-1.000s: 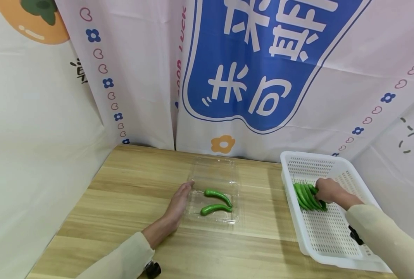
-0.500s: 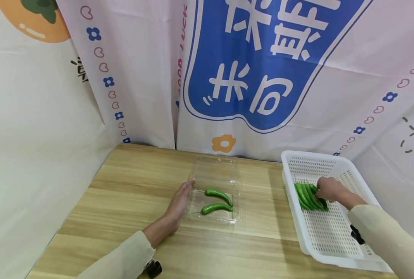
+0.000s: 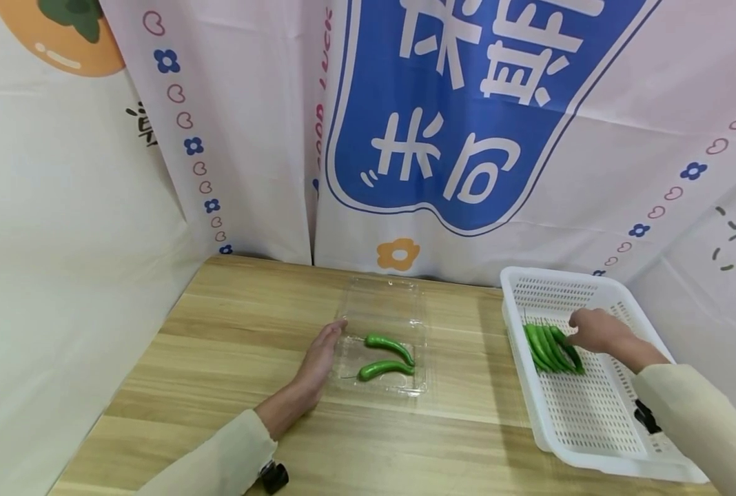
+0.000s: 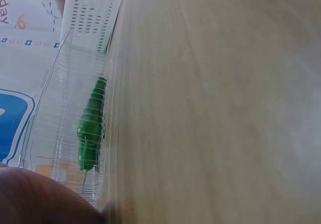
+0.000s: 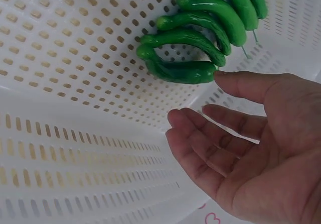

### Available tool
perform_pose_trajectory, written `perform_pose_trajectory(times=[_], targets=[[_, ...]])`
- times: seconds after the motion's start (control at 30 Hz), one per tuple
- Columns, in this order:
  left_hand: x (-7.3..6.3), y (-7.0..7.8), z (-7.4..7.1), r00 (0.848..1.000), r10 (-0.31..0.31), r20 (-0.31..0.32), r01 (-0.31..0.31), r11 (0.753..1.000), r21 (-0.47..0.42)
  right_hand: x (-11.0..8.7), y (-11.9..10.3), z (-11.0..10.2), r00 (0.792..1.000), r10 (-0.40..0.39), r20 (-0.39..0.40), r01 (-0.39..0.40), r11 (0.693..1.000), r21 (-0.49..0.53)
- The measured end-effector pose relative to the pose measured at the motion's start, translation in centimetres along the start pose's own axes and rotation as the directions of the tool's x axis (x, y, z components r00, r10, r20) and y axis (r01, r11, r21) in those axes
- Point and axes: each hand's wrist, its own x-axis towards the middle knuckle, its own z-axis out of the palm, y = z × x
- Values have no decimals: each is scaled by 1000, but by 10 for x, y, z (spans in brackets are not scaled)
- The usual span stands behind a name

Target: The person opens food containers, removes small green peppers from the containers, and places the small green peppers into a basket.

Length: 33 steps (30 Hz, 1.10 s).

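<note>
My left hand [image 3: 314,365] rests with extended fingers along the left side of a clear plastic clamshell box [image 3: 419,393], its lid folded back. Inside the box lie two green chili peppers [image 3: 385,370], curved and apart from each other. In the left wrist view, part of the left hand [image 4: 42,199] shows at the box's near end. My right hand [image 3: 600,333] is inside a white perforated basket [image 3: 532,413], beside a row of several green chili peppers [image 3: 549,349]. The right wrist view shows its fingers loosely bent and holding nothing, the thumb tip right at the end of the nearest pepper [image 5: 175,72].
The basket stands at the right of the wooden table [image 3: 467,441], its raised rim all round. A printed cloth [image 3: 269,172] hangs behind the table's back edge, and white cloth [image 3: 76,275] closes off the left side.
My right hand has drawn back slightly to the right from the peppers it was gripping, uncovering the right end of the row. The left hand and the box stay in place.
</note>
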Motion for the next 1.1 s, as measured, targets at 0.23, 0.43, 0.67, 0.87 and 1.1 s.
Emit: perform_pose_trajectory(times=[0.23, 0.43, 0.67, 0.87, 1.1], targets=[[1, 0, 0, 1000, -1, 3, 1, 1000, 3, -11, -11, -14, 997, 6, -74, -7, 1000, -17], [0, 1, -1, 1000, -9, 5, 9, 1000, -1, -15, -27, -19, 989, 2, -145, -3, 1000, -10], [0, 1, -2, 1000, -15, 8, 15, 1000, 5, -16, -54, -24, 974, -48, -223, 38, 998, -50], [0, 0, -1, 1000, -11, 5, 11, 1000, 5, -14, -71, -28, 962, -68, -265, 48, 996, -80], [-1, 0, -1, 1000, -5, 10, 5, 1000, 9, -16, -98, -34, 940, -99, -327, 63, 991, -117]])
